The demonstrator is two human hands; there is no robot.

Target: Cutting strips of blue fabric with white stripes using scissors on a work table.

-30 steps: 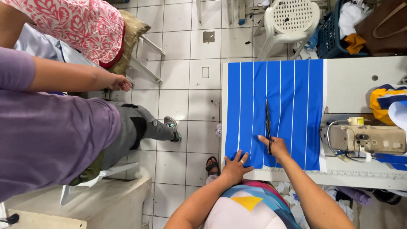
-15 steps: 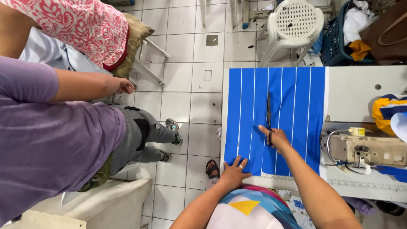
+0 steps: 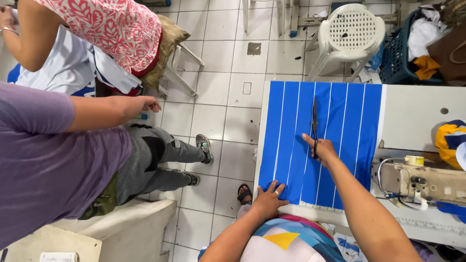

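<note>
So we've got a blue fabric with thin white stripes (image 3: 291, 126) spread flat on the white desk (image 3: 417, 114), covering its left half. Our right hand (image 3: 323, 149) is closed around the handles of a pair of dark scissors (image 3: 314, 121), and the blades point toward 12 o'clock, lying right along the cloth near its middle. Our left hand (image 3: 268, 198) sits at about 7 o'clock from the right one, fingers spread and pressed flat on the near edge of the fabric, holding nothing.

At 3 o'clock from the scissors there's a cream sewing machine (image 3: 427, 182) on the desk, just past the fabric's right edge, with a yellow and blue bundle of cloth (image 3: 449, 140) beyond it. Up at 12 o'clock a white plastic chair (image 3: 350, 31) stands on the tiled floor (image 3: 228, 97), with a blue basket of clothes (image 3: 398, 53) beside it.

Over at 9 o'clock, well apart from the desk, a person in a purple shirt (image 3: 43, 165) and grey trousers stands, and another in a red-and-white patterned top (image 3: 111, 26) is further up.
</note>
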